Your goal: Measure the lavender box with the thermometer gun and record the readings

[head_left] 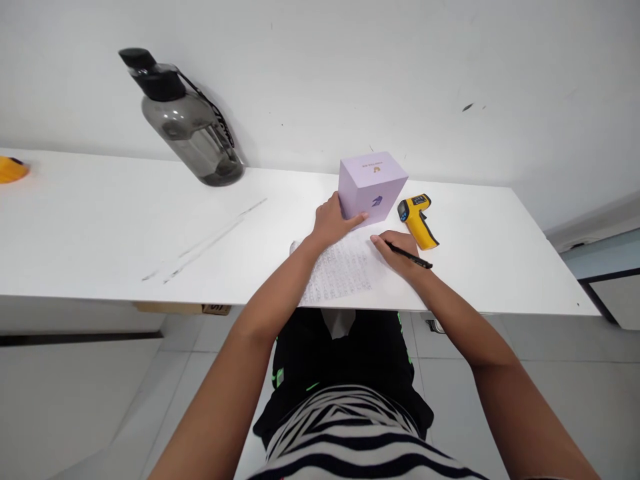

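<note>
My left hand (336, 220) grips the lower left part of a pale purple box (373, 190), its thumb across the front face. The box is on the white table near the wall, with a small dark blue emblem on its front. In my right hand (397, 253) is a black pen (407, 255), its back end pointing to the lower right; the tip is hidden by my fingers. Between my arms lies a sheet of paper (343, 270) covered in handwriting, partly under my left forearm. A yellow and black infrared thermometer (419, 221) rests just beyond my right hand.
A grey see-through water bottle (193, 127) with a black lid stands by the wall at the left. An orange object (13, 169) is cut off at the left edge. Dark scuff marks streak the white tabletop (100, 227), whose front edge runs before my body.
</note>
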`<state>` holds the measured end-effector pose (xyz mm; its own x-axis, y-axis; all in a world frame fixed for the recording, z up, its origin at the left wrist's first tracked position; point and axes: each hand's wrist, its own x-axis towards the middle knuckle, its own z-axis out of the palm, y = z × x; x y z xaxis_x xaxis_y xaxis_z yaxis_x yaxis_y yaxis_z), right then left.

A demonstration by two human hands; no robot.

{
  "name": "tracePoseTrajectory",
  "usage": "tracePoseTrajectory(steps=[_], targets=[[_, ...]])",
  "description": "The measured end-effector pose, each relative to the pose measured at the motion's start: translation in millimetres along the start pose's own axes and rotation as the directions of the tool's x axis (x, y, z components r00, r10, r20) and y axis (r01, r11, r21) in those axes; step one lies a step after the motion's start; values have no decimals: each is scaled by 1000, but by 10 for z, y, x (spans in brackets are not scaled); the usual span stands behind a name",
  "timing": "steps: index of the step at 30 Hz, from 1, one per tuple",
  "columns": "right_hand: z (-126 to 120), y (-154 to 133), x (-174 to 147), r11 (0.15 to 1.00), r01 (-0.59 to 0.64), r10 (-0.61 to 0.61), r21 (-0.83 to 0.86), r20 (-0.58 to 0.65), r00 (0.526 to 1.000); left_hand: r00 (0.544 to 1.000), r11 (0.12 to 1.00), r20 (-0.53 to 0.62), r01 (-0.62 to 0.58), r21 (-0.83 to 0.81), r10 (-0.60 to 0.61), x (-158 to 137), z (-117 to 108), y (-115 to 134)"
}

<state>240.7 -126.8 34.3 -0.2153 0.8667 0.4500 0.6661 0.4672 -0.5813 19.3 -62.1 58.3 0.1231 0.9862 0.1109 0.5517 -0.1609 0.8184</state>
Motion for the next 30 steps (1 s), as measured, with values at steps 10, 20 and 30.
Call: tracePoseTrajectory(steps=[10,20,30], targets=[[32,195,-36,972,186,-157,-146,190,969,1000,1000,-19,-11,8,11,13,14,-23],[76,248,-32,899,158,-19,-407,325,945,1000,1000,-22,-17,-3,16,22,30,-46],[-109,251,131,831,-174,151,-529,-88,985,1000,1000,-28,-3,14,4,26,9,-29]])
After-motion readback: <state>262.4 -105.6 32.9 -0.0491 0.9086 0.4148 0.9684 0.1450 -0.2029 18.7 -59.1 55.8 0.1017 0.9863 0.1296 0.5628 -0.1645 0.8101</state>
